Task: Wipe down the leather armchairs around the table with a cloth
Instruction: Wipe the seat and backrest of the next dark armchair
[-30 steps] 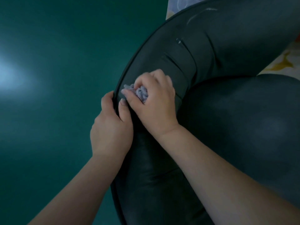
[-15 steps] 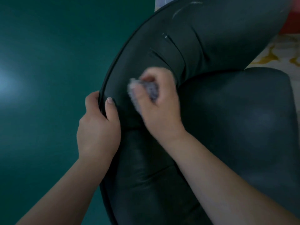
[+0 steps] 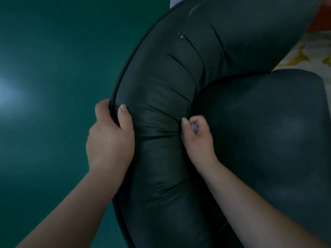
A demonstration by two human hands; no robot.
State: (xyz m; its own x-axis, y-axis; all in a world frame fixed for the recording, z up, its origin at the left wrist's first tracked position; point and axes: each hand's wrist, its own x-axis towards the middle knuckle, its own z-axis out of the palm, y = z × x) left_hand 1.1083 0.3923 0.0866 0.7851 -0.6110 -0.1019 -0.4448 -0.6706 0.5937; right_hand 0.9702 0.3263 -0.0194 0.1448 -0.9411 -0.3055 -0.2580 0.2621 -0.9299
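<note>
A dark leather armchair (image 3: 161, 83) with a curved padded back fills the middle and right of the head view. Its rounded seat cushion (image 3: 268, 131) lies to the right. My left hand (image 3: 110, 138) grips the piped outer edge of the back, thumb on the inner side. My right hand (image 3: 197, 138) holds a small bunched grey-blue cloth (image 3: 194, 127) and presses it into the crease where back and seat cushion meet. Most of the cloth is hidden inside my fist.
A plain dark green surface (image 3: 53, 86) fills the left of the view behind the chair. At the upper right, a pale floor with yellow marks (image 3: 304, 56) shows beside something red (image 3: 322, 20).
My right hand has slid the cloth down from the top of the back to the crease by the seat cushion. My left hand keeps its grip on the edge.
</note>
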